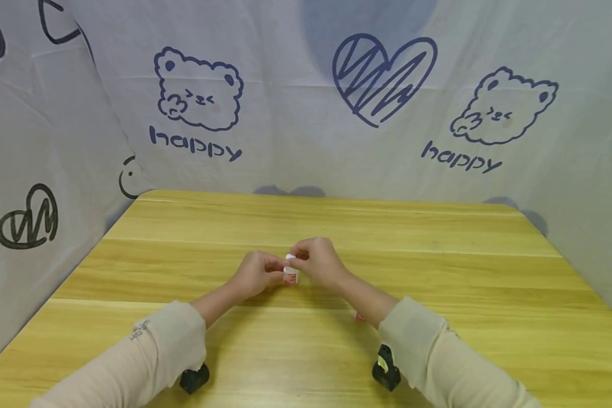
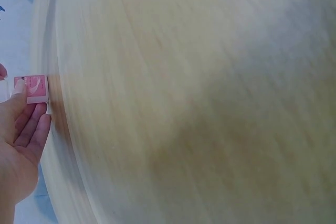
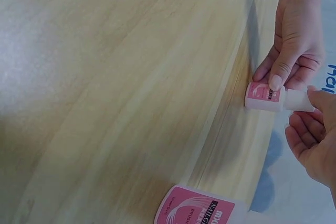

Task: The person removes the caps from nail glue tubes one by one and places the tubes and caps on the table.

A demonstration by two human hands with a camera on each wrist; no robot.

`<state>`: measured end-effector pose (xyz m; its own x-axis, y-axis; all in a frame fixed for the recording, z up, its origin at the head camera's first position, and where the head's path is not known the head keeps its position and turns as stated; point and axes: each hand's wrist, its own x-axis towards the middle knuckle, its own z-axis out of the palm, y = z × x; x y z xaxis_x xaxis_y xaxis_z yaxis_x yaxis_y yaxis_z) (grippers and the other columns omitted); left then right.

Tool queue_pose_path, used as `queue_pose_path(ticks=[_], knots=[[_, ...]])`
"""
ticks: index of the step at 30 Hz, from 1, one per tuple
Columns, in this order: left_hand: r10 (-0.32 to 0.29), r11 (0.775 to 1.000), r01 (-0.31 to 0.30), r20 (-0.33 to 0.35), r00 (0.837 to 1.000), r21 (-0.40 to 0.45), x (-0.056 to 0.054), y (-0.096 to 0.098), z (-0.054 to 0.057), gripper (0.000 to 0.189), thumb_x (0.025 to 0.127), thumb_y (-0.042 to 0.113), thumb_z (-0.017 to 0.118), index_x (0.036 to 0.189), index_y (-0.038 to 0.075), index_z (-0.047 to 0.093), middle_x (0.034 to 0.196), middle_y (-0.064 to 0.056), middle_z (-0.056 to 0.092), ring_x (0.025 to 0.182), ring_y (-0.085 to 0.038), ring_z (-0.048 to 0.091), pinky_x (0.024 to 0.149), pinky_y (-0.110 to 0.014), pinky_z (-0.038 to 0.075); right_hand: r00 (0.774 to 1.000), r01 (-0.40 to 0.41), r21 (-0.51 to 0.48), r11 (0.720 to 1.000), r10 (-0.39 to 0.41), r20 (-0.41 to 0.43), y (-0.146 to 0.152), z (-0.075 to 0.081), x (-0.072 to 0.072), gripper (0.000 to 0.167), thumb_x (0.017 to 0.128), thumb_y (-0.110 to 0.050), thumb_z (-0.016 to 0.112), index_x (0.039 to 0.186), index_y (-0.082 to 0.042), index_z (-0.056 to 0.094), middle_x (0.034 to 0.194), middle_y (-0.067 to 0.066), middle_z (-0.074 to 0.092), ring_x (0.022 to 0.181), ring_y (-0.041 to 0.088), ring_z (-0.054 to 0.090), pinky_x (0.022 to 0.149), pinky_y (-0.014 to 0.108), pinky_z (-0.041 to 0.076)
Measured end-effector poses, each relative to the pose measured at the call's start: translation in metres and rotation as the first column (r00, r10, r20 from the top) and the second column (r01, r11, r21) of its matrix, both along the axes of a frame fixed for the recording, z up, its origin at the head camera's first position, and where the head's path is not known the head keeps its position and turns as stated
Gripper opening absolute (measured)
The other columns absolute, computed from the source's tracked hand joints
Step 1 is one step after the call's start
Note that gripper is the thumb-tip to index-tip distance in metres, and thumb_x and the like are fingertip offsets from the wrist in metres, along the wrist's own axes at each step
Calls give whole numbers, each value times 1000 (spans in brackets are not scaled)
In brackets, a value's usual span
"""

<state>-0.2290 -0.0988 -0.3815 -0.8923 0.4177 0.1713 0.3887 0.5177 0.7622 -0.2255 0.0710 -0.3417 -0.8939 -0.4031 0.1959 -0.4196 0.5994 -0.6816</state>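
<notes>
A small bottle of nail glue (image 1: 290, 277) with a pink label and a white cap (image 3: 298, 99) stands on the wooden table. My left hand (image 1: 255, 274) grips its body, thumb over the label in the right wrist view. Between the thumb and fingers of my right hand (image 1: 321, 262) the white cap is pinched from above. Whether the cap is loose from the neck, I cannot tell. A second pink-labelled nail glue bottle (image 3: 195, 208) appears at the bottom of the right wrist view. In the head view, my right forearm hides most of it.
The wooden table (image 1: 306, 362) reaches back to a white cloth (image 1: 285, 113) with bear and heart drawings. Another cloth side (image 1: 56, 141) hangs at the left. Black wrist devices sit beneath the left cuff (image 1: 195, 378) and the right cuff (image 1: 386, 368).
</notes>
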Motion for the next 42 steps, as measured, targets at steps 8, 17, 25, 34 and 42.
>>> queue_pose_path(ticks=[8, 17, 25, 34, 42], knots=[[2, 1000, -2, 4, 1000, 9, 0, 1, 0, 18, 82, 7, 68, 96, -2, 72, 90, -14, 72, 88, -23, 68, 73, -28, 56, 999, -44, 31, 999, 45, -17, 2, 3, 1, 12, 87, -8, 63, 90, -1, 72, 87, 11, 72, 76, 16, 66, 66, 21, 53], [7, 1000, -7, -1, 1000, -17, 0, 1, 1, 16, 82, 4, 68, 96, -4, 71, 89, -15, 72, 85, -22, 69, 72, -28, 56, 996, -85, 42, 995, 85, 2, 2, 5, 1, 15, 89, -6, 61, 96, 2, 71, 93, 13, 72, 82, 20, 67, 70, 23, 54], [-5, 1000, 5, -8, 1000, -17, 2, 1, 4, 18, 82, 2, 67, 98, -4, 71, 89, -16, 72, 79, -18, 68, 64, -20, 52, 1000, -10, -21, 1000, 10, -14, -1, 1, 2, 11, 85, -7, 65, 90, 2, 70, 85, 12, 71, 76, 18, 64, 65, 22, 52], [26, 999, -26, 14, 1000, -28, 3, 3, 4, 17, 83, 3, 66, 99, -3, 71, 91, -15, 72, 85, -19, 67, 69, -25, 55, 995, 95, -49, 994, -95, -8, -4, 1, 5, 9, 81, -9, 70, 77, -1, 69, 74, 9, 69, 68, 15, 62, 58, 19, 50], [29, 999, -28, 15, 999, -23, 1, 2, 3, 18, 82, 6, 68, 97, -2, 71, 90, -14, 72, 85, -20, 68, 69, -25, 55, 997, 73, -41, 996, -74, -15, -5, 2, 5, 8, 82, -7, 69, 78, 0, 70, 75, 10, 70, 69, 15, 63, 59, 20, 51]])
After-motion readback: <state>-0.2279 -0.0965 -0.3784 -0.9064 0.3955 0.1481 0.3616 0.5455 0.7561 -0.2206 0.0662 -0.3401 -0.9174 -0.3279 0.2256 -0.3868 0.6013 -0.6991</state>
